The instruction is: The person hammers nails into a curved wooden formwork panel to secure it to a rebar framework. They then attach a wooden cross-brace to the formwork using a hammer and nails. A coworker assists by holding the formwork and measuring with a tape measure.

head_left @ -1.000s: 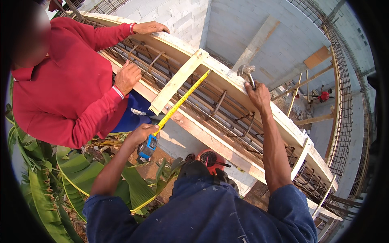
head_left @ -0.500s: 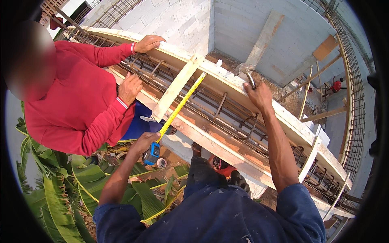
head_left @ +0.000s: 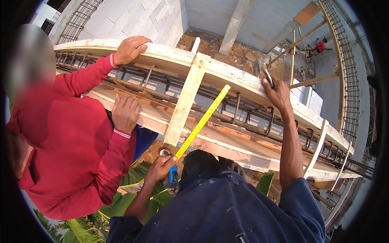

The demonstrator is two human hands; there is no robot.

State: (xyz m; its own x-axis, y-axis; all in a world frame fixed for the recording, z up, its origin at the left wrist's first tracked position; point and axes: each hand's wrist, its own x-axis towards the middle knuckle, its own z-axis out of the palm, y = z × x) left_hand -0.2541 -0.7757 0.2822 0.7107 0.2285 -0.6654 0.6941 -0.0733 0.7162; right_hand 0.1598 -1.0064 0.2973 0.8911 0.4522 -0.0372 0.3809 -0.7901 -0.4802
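Observation:
My left hand [head_left: 160,169] is closed around a blue tape measure [head_left: 173,175] just in front of my body. Its yellow blade [head_left: 202,121] stretches up and rightward across the timber formwork, with the tip close to the inner side of the far board [head_left: 243,79]. In my right hand [head_left: 278,96] is a hammer [head_left: 267,73], head pointing away from me over the far board's outer side. That hand is by the far board's top edge. A wooden crosspiece [head_left: 184,105] spans both boards left of the blade. Under the blade runs a rebar cage [head_left: 219,115].
At left, a person in red [head_left: 77,141] has one hand on the far board and the other on the near board [head_left: 239,156]. More crosspieces [head_left: 316,150] are at right. Below lie banana leaves [head_left: 121,204]. Block walls [head_left: 133,24] and another person [head_left: 320,46] are beyond.
The tape blade has shifted right, away from the crosspiece, and its tip has come off the far board's edge. My left hand has moved closer to my body. The hammer stays in my right hand.

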